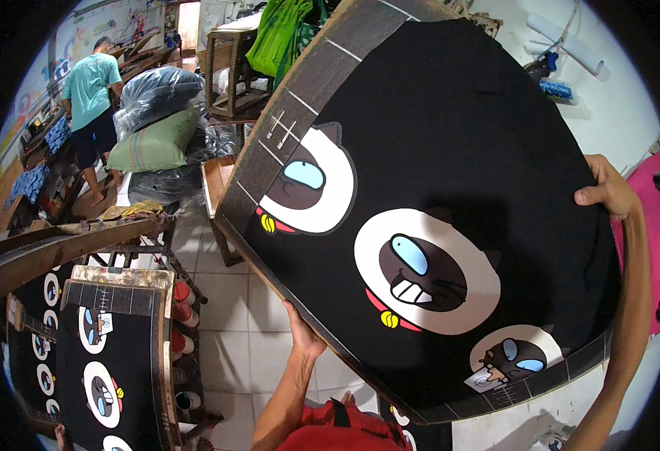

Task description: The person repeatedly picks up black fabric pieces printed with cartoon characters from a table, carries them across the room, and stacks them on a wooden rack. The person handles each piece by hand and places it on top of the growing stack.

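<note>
On held board: wht ticks, cat gfx.

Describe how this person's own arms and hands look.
The left hand and right hand are ungloved, each grip bare. The left forearm and right forearm are bare too: no sleeve, watch, cable or marking shows. Red clothing with a dark strap shows between them.

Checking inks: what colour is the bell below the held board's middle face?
The bell is yellow, best seen in the head view.
</note>
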`<state>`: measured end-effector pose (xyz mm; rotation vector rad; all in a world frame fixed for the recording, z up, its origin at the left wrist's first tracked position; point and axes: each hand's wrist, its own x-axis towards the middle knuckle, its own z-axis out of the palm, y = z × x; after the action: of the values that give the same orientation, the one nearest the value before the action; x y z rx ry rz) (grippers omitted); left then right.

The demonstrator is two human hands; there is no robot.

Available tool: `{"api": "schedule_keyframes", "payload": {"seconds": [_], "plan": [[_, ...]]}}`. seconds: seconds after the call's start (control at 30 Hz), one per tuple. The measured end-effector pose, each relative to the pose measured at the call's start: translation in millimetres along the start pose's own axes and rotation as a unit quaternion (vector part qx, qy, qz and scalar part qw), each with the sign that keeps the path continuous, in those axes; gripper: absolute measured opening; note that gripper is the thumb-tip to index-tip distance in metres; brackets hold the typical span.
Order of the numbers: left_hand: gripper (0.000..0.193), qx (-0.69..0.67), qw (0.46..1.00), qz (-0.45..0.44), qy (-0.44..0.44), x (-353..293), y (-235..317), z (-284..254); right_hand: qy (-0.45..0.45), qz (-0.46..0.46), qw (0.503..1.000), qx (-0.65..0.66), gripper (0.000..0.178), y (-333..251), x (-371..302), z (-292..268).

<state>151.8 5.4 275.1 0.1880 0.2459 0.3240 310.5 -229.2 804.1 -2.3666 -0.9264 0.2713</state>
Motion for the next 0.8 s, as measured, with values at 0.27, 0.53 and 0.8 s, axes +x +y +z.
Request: {"api": "schedule_keyframes", "payload": {"seconds": [0.27, 0.53, 0.8], "plan": [[0.091, -0.010, 0.998, -0.029, -0.056, 30.7, 2.9, -12.6, 0.042, 0.054, 0.997, -0.040, 0.067, 12.5, -26.0, 10.0], [0.113, 0.366, 0.893, -0.197, 0.173, 48.3, -46.1, -75.8, -0.130, -0.054, 0.975, -0.171, 0.060, 62.7, -29.6, 26.9], [0.102, 0.426, 0.803, -0.230, 0.348, -124.7, -49.1, -249.3, -0.137, 0.128, 0.968, -0.164, 0.028, 283.2, -104.2, 241.9]]}}
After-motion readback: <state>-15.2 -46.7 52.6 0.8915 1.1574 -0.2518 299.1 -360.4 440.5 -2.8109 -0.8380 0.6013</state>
